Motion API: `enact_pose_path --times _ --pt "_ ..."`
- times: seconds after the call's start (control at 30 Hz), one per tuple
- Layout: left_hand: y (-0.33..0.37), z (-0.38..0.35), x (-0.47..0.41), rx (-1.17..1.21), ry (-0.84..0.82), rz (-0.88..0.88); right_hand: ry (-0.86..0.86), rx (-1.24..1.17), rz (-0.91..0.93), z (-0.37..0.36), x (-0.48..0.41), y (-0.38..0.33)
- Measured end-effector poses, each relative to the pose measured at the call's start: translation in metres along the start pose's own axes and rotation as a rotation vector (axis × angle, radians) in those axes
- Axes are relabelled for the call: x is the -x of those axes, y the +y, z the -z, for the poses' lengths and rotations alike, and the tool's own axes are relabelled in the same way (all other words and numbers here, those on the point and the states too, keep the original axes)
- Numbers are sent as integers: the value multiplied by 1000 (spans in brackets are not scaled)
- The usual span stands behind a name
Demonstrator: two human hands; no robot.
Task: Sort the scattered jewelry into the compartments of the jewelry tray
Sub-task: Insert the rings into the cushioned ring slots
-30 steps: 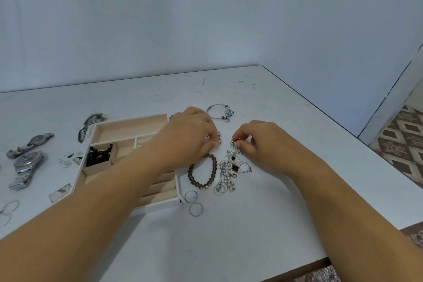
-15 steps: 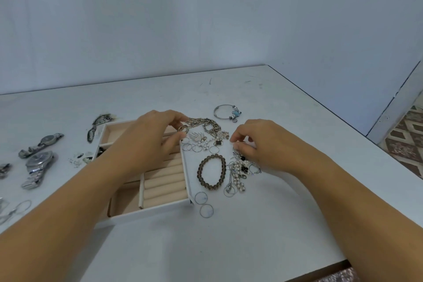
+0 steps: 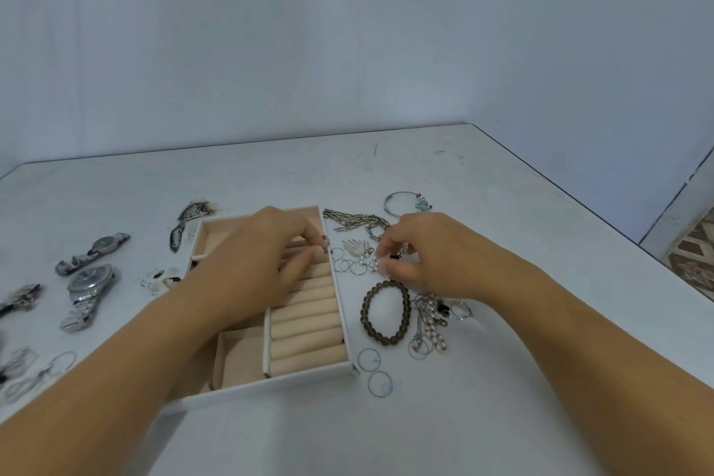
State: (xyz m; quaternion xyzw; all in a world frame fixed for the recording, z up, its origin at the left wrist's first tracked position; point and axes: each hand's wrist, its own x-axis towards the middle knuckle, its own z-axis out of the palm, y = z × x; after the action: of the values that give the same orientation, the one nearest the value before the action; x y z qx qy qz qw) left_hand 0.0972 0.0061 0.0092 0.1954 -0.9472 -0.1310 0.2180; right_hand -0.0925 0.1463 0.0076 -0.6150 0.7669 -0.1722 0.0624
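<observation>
While the left hand covers the jewelry tray, scattered jewelry lies under the right hand.

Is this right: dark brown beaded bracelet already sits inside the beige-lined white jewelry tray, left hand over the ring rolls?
Not quite. The head view shows the dark brown beaded bracelet lying on the white table, just right of the beige-lined white jewelry tray. The left hand is over the ring rolls.

The tabletop is white, the wall pale blue-grey. The jewelry tray is white outside, beige inside. A beaded bracelet is dark brown, the watches silver, one bangle carries a turquoise charm.
</observation>
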Motion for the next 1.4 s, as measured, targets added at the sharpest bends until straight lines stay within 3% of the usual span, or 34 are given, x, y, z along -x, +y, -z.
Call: enact_pose_path --times 0.17,0.6,0.93,1.17,1.4 --pt "1 -4 -2 16 -53 -80 31 11 7 -10 2 1" --pt "-5 9 6 22 -20 39 -16 36 -8 -4 -5 -3" --pt "10 9 7 41 -23 -19 -62 -15 -148 -1 -3 -8" --pt "12 4 7 -8 0 -65 -222 -15 -214 3 -12 -2" --pt "8 2 9 8 39 -64 -43 -153 -58 -7 -2 -11"
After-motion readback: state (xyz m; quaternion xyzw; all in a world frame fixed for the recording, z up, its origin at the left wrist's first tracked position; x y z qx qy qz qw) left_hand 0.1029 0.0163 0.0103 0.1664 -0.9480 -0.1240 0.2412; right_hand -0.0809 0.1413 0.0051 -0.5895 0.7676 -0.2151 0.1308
